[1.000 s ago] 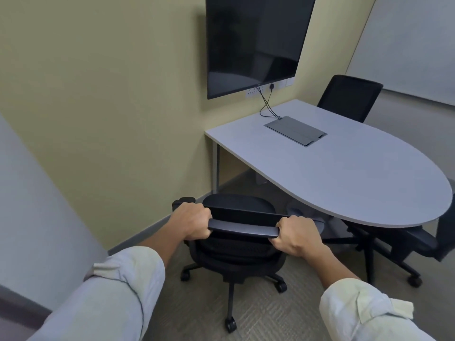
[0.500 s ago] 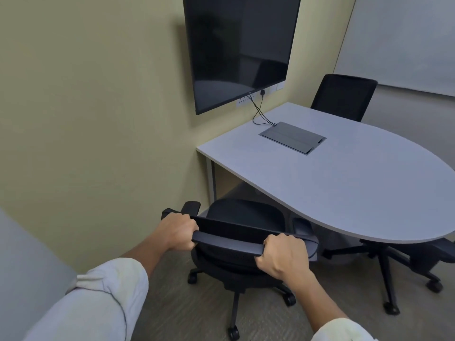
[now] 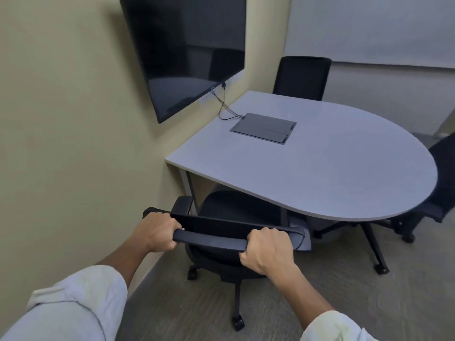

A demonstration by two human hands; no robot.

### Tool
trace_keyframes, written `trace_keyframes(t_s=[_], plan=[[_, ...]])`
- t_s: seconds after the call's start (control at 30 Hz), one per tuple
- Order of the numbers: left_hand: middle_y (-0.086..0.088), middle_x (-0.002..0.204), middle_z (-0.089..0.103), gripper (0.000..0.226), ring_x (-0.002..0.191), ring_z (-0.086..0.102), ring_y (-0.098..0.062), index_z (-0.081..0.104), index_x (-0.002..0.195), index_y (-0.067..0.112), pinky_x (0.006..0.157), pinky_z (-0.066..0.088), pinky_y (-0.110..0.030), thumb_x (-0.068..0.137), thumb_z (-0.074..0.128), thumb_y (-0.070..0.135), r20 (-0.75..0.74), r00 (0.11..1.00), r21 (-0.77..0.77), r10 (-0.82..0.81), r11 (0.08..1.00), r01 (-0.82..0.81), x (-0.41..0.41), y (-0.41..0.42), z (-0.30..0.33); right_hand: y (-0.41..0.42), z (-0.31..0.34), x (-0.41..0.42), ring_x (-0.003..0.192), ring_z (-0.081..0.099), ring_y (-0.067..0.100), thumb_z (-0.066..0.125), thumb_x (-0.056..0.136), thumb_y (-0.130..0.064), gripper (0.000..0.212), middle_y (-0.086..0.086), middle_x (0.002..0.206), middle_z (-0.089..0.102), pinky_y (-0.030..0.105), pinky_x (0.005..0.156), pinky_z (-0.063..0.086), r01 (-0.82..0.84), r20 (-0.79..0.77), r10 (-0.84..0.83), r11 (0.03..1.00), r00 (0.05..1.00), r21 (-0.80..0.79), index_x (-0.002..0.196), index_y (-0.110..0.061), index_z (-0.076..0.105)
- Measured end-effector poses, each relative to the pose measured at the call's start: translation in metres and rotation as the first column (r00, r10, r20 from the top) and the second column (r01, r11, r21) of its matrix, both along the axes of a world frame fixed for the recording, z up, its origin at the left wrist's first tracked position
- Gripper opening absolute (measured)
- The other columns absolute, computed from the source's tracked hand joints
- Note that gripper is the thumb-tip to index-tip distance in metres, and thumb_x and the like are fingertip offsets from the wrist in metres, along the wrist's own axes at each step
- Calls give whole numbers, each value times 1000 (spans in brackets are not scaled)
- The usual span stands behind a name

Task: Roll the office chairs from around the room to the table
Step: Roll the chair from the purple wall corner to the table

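A black office chair [image 3: 216,238] on castors stands at the near edge of the grey rounded table [image 3: 332,173], its seat partly under the tabletop. My left hand [image 3: 157,231] grips the left end of the chair's top backrest bar. My right hand [image 3: 267,249] grips the right part of the same bar. A second black chair [image 3: 301,78] sits at the table's far side. A third black chair [image 3: 440,193] stands at the table's right end, half cut off by the frame.
The yellow wall [image 3: 73,143] runs close along the left of the chair. A dark screen [image 3: 187,50] hangs above the table, with cables to a flush cable box [image 3: 263,127]. The table's splayed base leg [image 3: 374,244] reaches onto the carpet at right.
The chair has rolled forward, so its seat now sits further under the table. I have moved closer, and both hands keep their grip on the backrest bar.
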State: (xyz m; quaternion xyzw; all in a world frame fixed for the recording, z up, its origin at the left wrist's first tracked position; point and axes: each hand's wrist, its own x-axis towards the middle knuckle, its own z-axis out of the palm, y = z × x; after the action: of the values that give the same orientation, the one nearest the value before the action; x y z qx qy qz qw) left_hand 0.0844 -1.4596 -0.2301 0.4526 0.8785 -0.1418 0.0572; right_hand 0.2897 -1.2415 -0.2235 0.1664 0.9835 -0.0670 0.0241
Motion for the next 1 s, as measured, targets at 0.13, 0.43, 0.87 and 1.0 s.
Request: trace_keyframes(t_s=[0.13,0.43,0.87,1.0], plan=[[9,63,54,11,65,60,-18,52,66,28,56,37,-30,73,55,36,5,998,14,-68,998,68,-41,6,-2,-10,-1,-25,65,58,25,50,80,-46,26,-3,66,55,33,60,43,73,-15,-73,997,997,3,76,-23,60],[7,64,57,9,58,50,-15,54,68,28,50,29,-29,73,53,36,-8,985,22,-173,985,173,-106,16,0,-19,-2,-73,61,52,24,49,78,-46,25,-3,63,53,32,59,44,174,-31,-174,985,984,10,72,-23,58],[7,62,54,3,61,51,-16,55,72,29,47,24,-26,71,57,29,24,981,31,-193,981,193,-167,67,2,13,-15,-136,73,63,23,52,80,-42,21,-3,71,56,33,59,41,282,-35,-281,959,959,29,80,-23,61],[10,59,45,4,70,62,-20,55,72,32,56,32,-29,73,58,30,7,976,47,-218,975,217,-194,87,4,29,-12,-159,73,64,26,53,80,-44,22,0,79,67,34,59,40,287,-88,-282,957,955,42,76,-23,56]])
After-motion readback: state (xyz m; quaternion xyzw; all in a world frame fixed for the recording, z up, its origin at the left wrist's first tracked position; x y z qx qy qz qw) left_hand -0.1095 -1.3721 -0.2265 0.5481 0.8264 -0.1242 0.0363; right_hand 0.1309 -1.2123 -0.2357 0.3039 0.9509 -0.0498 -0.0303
